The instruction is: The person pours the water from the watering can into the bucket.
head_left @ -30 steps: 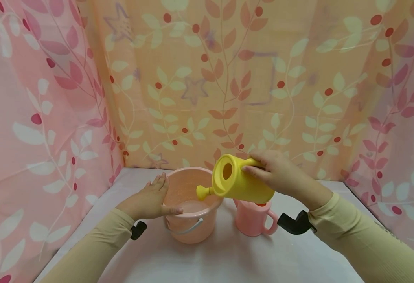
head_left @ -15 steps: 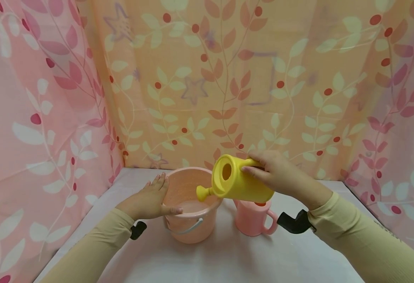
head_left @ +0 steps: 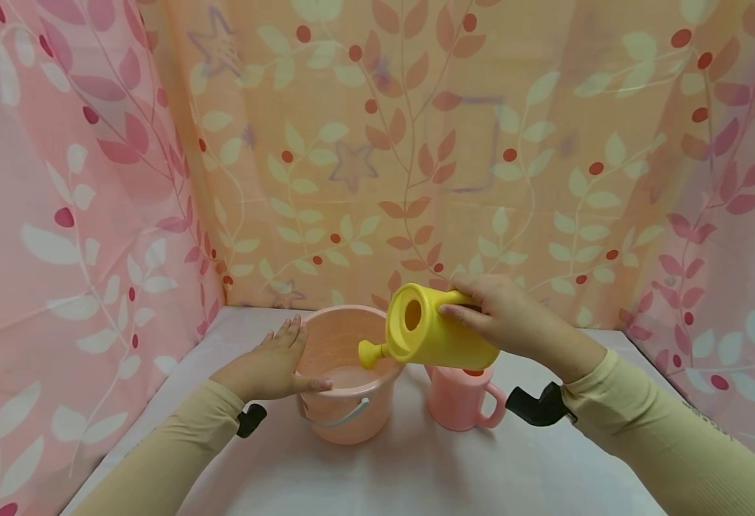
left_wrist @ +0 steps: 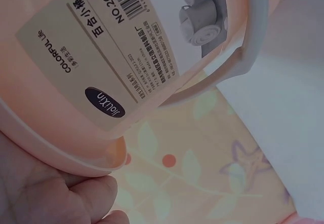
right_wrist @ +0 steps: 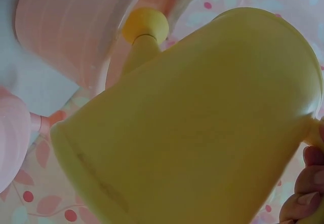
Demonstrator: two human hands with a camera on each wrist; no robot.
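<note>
My right hand [head_left: 502, 315] grips the handle of a yellow watering can [head_left: 444, 330], which tilts to the left in the air. Its spout head [head_left: 369, 353] hangs over the opening of a peach bucket [head_left: 351, 423]. In the right wrist view, curled fingers [right_wrist: 309, 188] wrap the handle beside the can's broad side. My left hand [head_left: 267, 365] rests on the bucket's left rim with straight fingers, thumb along the front edge. A printed label [left_wrist: 111, 57] on the bucket's outer wall fills much of the left wrist view. The bucket stands upright, its grey handle [head_left: 351, 412] hanging down in front.
A pink watering can [head_left: 457, 401] stands on the white tabletop [head_left: 416, 480] just right of the bucket, partly under the yellow one. Leaf-patterned cloth [head_left: 351, 215] closes off the back and both sides. A black wrist mount [head_left: 535, 405] sticks out from the right sleeve.
Both hands, the yellow watering can and the bucket hold nearly the same places. Only a very slight shift of the whole view shows.
</note>
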